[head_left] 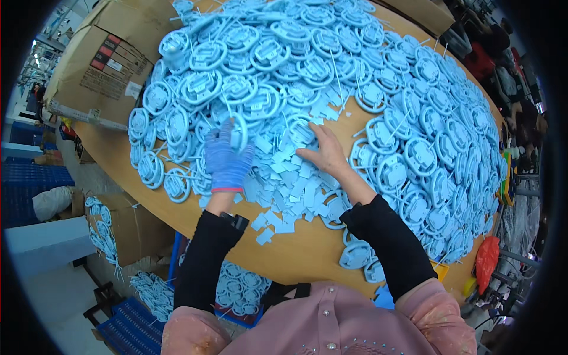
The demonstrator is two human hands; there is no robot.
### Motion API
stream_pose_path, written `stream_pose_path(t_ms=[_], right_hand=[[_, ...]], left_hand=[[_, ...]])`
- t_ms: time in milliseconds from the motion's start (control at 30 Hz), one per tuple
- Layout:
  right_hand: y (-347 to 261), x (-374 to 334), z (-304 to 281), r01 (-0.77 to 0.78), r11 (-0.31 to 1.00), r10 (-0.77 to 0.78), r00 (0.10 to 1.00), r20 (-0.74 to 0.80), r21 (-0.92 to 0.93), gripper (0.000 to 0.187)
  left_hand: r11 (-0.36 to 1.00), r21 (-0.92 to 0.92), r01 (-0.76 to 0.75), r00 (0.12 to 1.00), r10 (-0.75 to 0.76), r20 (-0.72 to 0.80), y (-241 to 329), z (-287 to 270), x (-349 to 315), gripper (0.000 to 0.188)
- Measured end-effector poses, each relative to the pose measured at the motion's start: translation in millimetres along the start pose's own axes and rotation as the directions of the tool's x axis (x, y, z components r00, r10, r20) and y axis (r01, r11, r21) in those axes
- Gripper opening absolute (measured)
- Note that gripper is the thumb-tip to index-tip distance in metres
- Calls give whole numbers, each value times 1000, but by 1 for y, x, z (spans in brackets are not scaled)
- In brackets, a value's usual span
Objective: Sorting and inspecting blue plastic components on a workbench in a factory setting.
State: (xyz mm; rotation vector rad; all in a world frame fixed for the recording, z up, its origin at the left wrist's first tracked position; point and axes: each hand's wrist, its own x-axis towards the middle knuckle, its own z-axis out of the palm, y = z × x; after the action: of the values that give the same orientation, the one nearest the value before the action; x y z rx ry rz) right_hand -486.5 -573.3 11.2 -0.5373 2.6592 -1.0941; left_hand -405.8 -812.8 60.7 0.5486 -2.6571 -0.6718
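Blue ring parts (420,155) crowd the tabletop (284,251), upper and right of frame, so I'd guess loads to go; can't tell if the batch (239,290) bottom centre is finished. My left hand (228,161) spreads its fingers at one, grip unclear; right hand (328,152) gapes.

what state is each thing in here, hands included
left hand: gloved, against the heap, grip unclear
right hand: bare, open, thumb and fingers apart
ring-shaped blue parts: heaped loosely
small flat blue pieces: scattered loose
table: partly covered
pink shirt: fastened where its front shows
red bag: crumpled
upper-left cardboard box: upright or tilted, cannot tell
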Motion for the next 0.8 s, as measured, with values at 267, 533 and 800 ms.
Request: stream_pose_path(t_ms=[267,533,800], right_hand=[[4,-95,-43,177,971,-176,984,21,-162,39],[-8,-186,-44,355,768,-284,935,215,-533,57],[20,-193,-78,405,601,-243,914,326,-689,30]], left_hand=[[953,50,-298,941,285,184,30,8,-97,67],[976,128,-175,944,130,305,37,1,-85,86],[978,125,-169,812,66,579,49,-10,-41,97]])
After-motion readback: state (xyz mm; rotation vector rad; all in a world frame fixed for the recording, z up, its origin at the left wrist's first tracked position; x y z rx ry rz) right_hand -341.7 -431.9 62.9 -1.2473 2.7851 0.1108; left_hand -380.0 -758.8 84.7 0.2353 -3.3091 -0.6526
